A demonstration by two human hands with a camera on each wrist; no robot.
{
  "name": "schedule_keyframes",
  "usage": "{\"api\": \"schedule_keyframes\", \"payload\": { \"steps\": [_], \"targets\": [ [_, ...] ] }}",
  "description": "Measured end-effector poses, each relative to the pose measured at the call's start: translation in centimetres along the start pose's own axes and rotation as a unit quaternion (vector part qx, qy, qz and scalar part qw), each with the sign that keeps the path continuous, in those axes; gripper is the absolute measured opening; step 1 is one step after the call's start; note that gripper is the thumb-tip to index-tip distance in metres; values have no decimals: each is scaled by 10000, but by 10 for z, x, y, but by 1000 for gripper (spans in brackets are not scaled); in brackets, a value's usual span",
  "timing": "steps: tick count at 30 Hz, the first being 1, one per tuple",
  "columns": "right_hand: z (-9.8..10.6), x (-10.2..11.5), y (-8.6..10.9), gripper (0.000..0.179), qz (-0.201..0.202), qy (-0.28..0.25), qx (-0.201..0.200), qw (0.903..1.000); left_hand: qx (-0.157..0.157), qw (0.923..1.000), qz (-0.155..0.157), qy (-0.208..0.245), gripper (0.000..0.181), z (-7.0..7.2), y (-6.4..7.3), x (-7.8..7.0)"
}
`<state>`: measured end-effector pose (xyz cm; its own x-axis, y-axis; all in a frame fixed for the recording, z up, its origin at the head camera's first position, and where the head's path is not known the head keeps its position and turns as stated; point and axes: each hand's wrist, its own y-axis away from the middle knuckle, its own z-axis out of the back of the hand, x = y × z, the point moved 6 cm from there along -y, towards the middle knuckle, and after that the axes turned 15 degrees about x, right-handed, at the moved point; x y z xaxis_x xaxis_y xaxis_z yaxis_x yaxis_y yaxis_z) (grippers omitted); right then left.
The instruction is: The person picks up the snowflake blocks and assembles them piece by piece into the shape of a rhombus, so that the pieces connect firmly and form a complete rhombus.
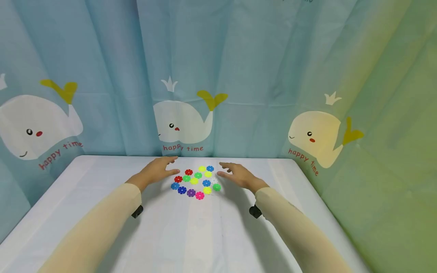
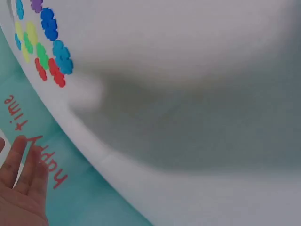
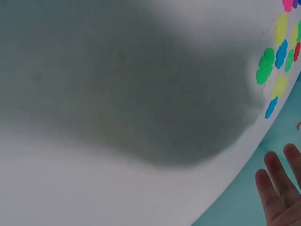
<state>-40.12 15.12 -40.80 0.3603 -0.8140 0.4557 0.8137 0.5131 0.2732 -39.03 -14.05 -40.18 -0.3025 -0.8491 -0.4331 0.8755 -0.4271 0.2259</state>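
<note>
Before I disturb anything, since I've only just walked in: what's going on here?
A person holds their left hand and right hand raised on either side of a group of colourful notched discs. Neither hand grips anything. The discs lie spread in a loose cluster on the white table.

Left sleeve (image 1: 93, 229), right sleeve (image 1: 300, 229): long, cream to pale beige, plain cloth, mostly smooth, both ending near wrist. Right sleeve: short uneven line along upper side, maybe fold or seam, too small to tell. Left wrist camera (image 1: 137, 211): small, black, blocky. Right wrist camera (image 1: 255, 211): also black, angular. Left hand (image 1: 154, 171), right hand (image 1: 241, 176): bare.
</note>
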Motion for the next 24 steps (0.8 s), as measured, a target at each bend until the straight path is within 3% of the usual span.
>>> {"api": "schedule_keyframes", "payload": {
  "steps": [9, 14, 24],
  "targets": [
    [-14, -2, 2, 59, 43, -149, -102, 9998, -160, 9974, -86, 702, 62, -12, 7, 11],
    [-20, -2, 0, 50, 174, -283, -298, 9990, -442, 9924, -45, 1145, 50, -19, 10, 18],
    [-35, -8, -3, 48, 94, -1227, -462, 9913, -616, 9778, 510, 1938, 45, -37, 7, 26]
  ]
}}
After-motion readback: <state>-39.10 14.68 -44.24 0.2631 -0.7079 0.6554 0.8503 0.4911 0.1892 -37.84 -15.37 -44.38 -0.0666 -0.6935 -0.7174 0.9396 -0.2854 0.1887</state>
